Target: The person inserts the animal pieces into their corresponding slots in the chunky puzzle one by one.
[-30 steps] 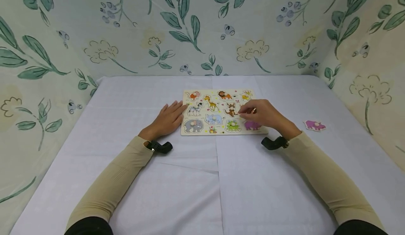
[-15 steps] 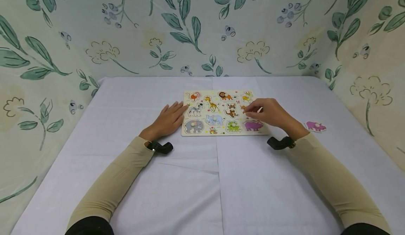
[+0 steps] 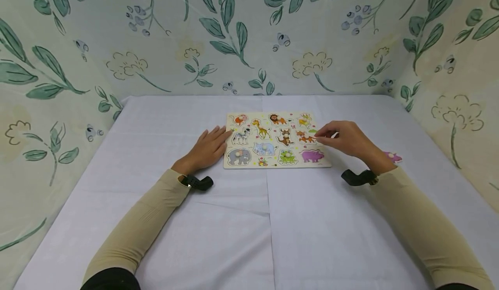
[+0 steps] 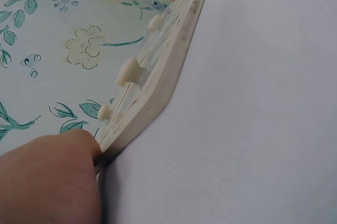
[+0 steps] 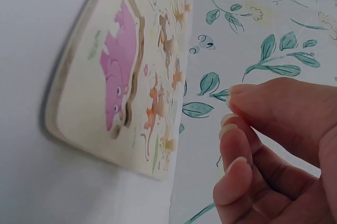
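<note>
A wooden animal puzzle board (image 3: 274,165) lies on the table in the head view. My left hand (image 3: 209,148) lies flat with fingers spread, its fingertips touching the board's left edge. Just off the right side hovers my right hand (image 3: 345,139), holding nothing; its fingers are loosely curled, thumb near the index finger. Closest to it on the board is the orange striped animal piece (image 3: 305,137), which has a knob. Below that, the knobless purple hippo recess (image 5: 118,66) shows in the right wrist view. The loose purple hippo piece (image 3: 393,157) lies right of the board, partly hidden by my right wrist.
Other knobbed pieces sit in the board, among them an elephant (image 3: 239,156), a frog (image 3: 287,156) and a zebra (image 3: 241,135). A white cloth (image 3: 218,238) with creases covers the table. Leaf-patterned fabric (image 3: 241,30) stands behind and at both sides.
My right hand has drawn back to the right from the kangaroo and striped animal, uncovering that part of the board. Its wrist now partly covers the loose hippo piece. The left hand stays put.
</note>
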### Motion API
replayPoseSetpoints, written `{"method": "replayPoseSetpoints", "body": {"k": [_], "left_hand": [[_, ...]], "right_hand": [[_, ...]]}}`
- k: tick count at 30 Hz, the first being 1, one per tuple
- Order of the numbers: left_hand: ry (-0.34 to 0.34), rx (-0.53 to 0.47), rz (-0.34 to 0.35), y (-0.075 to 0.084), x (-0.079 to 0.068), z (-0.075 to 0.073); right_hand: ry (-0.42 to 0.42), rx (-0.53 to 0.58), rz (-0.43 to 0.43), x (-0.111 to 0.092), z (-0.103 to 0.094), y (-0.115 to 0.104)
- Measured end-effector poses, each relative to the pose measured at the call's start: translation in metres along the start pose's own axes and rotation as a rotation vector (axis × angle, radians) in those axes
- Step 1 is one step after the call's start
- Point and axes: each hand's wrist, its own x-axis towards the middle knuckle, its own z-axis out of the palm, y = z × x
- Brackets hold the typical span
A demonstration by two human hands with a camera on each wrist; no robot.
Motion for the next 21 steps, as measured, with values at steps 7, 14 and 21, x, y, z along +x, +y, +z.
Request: {"method": "replayPoseSetpoints", "body": {"k": [7,14,21], "left_hand": [[0.003,-0.002,0.005,0.0,-0.001,0.0],[0.007,-0.008,-0.001,-0.001,0.0,0.001],[0.007,-0.011,0.0,0.0,0.0,0.0]], "right_hand": [[0.021,-0.008,0.06,-0.01,-0.009,0.011],[0.04,-0.024,0.082,-0.02,-0.015,0.025],[0.074,-0.046,0.08,-0.029,-0.022,0.037]]}}
